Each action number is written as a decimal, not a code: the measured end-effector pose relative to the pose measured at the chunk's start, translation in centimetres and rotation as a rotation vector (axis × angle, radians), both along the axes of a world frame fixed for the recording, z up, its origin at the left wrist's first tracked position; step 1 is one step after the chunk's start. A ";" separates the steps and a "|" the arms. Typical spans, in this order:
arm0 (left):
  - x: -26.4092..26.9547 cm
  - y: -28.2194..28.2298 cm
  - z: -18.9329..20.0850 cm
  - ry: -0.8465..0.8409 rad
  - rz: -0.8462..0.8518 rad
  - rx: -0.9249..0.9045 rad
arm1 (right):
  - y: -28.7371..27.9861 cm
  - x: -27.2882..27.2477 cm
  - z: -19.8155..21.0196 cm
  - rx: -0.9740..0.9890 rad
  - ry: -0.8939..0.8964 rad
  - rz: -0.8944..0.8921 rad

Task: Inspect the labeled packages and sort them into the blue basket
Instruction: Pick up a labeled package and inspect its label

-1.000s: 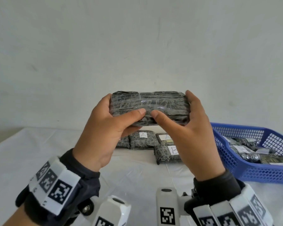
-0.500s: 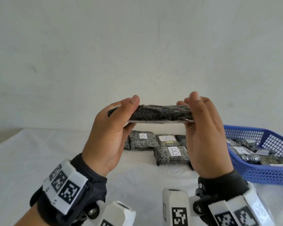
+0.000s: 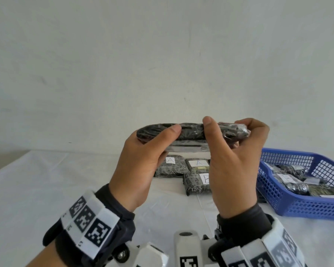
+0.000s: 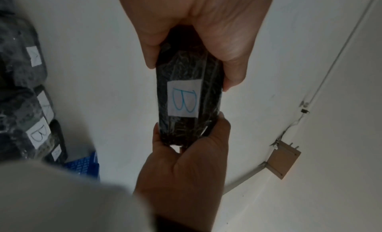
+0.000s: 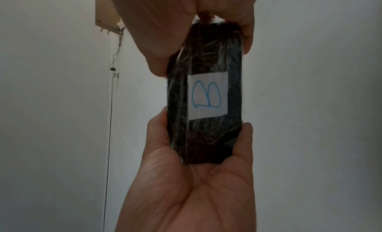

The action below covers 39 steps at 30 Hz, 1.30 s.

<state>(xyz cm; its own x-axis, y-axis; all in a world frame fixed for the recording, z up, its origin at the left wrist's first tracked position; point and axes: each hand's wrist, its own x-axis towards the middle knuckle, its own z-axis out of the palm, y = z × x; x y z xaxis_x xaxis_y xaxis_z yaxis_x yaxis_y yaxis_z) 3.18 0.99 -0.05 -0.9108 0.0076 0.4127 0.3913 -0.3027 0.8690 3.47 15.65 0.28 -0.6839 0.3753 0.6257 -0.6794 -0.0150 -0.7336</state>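
Fingers of both hands clamped on one dark package, held level in the air above the bench, narrow edge toward the head camera. Left hand gripping the left end, thumb along the near edge; right hand gripping the right end, thumb up over the near edge, fingers curled over the far side. Wrapped in clear film, with a white label on the underside bearing a blue letter B, plain in both wrist views.

Below and beyond the hands, more dark packages on the bench: two marked A and side by side, touching; a third just in front of them, its label partly hidden behind the right hand, letter unclear from the head view. From the left wrist, a row of such packs at the left edge, one label reading B.

At the right, well apart from the held package, a blue basket of open mesh on the bench, already holding several wrapped packages. White cloth over the bench; pale wall behind. Marker-printed bands on both wrists over dark sleeves.
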 end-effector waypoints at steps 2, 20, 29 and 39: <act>0.0 -0.1 0.0 -0.005 0.002 0.014 | -0.4 0.1 0.1 0.047 -0.007 0.002; -0.1 -0.3 0.2 -0.042 0.051 0.055 | -0.1 0.8 0.7 -0.028 -0.067 0.096; -0.2 -0.8 0.4 -0.010 -0.018 0.137 | 1.3 0.3 0.8 -0.103 -0.097 0.278; -1.1 -2.7 0.7 -0.109 0.195 -0.299 | 2.6 0.1 0.9 0.375 -0.015 0.041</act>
